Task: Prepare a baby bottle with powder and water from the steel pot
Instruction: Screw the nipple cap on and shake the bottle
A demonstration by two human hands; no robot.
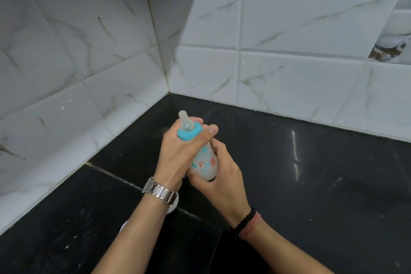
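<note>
Two hands on one baby bottle (204, 162), held tilted above the black countertop (311, 184), near the tiled corner. My left hand (178, 151) wraps the blue collar (189, 134) under the clear teat (185, 120); my right hand (220, 176) clasps the base. Body: frosted, printed with small red and teal motifs. Contents: whitish, level unclear. Steel watch (160, 191) on my left wrist, black bracelet (243, 220) on my right.

You see: frosted plastic bottle (205, 163), glossy black stone counter (311, 184) under it, polished metal watchband (159, 191)
</note>
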